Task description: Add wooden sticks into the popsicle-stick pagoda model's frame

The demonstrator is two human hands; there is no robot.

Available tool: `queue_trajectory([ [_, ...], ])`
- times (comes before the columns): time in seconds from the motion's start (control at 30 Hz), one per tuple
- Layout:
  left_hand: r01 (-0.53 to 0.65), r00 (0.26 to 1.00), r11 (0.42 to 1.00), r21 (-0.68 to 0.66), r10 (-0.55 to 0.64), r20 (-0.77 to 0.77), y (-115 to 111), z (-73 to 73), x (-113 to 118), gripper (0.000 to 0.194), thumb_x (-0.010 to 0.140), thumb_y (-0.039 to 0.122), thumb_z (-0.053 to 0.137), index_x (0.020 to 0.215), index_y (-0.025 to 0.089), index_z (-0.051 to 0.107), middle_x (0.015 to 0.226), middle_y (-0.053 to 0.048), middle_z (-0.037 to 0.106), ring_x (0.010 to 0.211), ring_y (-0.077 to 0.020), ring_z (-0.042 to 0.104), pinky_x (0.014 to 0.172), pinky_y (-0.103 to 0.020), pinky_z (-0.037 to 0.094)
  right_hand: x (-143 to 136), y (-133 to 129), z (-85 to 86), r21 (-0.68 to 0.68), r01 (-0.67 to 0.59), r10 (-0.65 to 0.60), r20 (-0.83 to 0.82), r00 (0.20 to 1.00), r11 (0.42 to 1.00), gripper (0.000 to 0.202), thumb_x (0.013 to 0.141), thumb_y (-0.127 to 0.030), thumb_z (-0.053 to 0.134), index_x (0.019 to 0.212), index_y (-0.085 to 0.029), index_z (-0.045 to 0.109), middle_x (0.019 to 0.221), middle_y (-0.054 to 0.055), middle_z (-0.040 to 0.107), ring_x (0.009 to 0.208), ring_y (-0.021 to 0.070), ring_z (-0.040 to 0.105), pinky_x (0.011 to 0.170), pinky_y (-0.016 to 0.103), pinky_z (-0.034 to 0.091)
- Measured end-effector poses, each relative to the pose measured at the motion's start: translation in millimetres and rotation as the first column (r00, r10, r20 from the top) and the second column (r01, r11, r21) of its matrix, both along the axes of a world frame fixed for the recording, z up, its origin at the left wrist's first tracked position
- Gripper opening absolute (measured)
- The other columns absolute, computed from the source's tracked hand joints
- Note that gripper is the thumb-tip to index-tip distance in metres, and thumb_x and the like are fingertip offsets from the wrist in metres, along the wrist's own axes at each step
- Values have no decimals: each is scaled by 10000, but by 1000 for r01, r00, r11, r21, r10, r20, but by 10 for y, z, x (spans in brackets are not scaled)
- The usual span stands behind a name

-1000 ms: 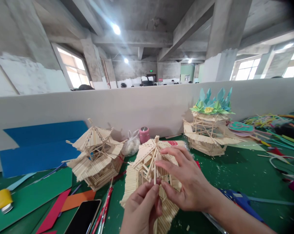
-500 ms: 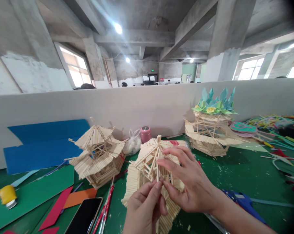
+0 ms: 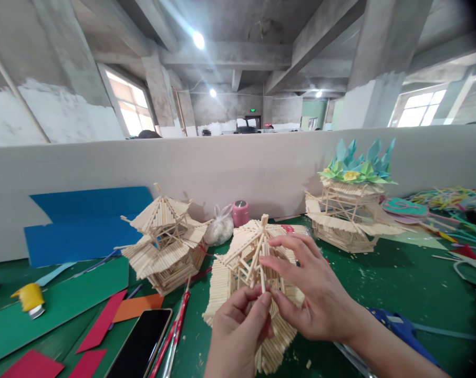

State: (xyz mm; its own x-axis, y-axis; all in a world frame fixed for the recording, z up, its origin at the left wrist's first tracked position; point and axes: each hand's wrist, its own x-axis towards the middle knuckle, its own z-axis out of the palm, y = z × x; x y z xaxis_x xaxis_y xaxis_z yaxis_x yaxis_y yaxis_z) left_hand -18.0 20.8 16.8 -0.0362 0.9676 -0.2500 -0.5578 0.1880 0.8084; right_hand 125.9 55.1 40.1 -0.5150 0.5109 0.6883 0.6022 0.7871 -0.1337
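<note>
A stick-built pavilion model stands on the green table, its roof partly covered with pale wooden sticks. My left hand is in front of it, thumb and finger pinched on the lower end of a wooden stick that lies along the roof slope. My right hand is at the model's right side, fingers spread, fingertips touching the roof sticks near the peak and the thumb close to the left fingertips. The hands hide the model's lower front.
Another stick pavilion is on the left; one topped with folded paper is at the back right. A phone, coloured card, a yellow tool, a pink jar and a blue glue gun lie around.
The whole view has shifted slightly, so objects appear a little further right. Both hands keep nearly the same pose on the roof.
</note>
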Motion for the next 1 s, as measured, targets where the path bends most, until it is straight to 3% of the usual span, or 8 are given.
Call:
queue_trajectory([
  [0.4,50,998,998,31,-52,43,34,-14,28,202,605,310,766,623,122,695,363,20,524,380,-35,428,423,-121,312,12,-2,-17,-2,-5,5,-19,1000,1000,382,729,-212,543,1110,-192,519,1205,63,380,1123,224,344,989,390,270],
  [0.77,95,994,992,77,-99,47,92,-94,-2,263,626,280,756,482,136,590,370,28,514,373,-43,417,432,-156,298,-1,15,-13,13,-20,20,-24,1000,1000,395,717,-211,559,1108,-186,505,1185,58,377,1106,221,348,976,377,276],
  [1.0,108,993,991,77,-111,35,108,-99,-35,223,604,292,773,544,127,636,365,32,517,362,-33,405,434,-147,292,11,3,-35,5,-21,22,-30,999,1000,404,717,-206,560,1116,-187,501,1197,57,371,1117,222,346,986,373,263],
])
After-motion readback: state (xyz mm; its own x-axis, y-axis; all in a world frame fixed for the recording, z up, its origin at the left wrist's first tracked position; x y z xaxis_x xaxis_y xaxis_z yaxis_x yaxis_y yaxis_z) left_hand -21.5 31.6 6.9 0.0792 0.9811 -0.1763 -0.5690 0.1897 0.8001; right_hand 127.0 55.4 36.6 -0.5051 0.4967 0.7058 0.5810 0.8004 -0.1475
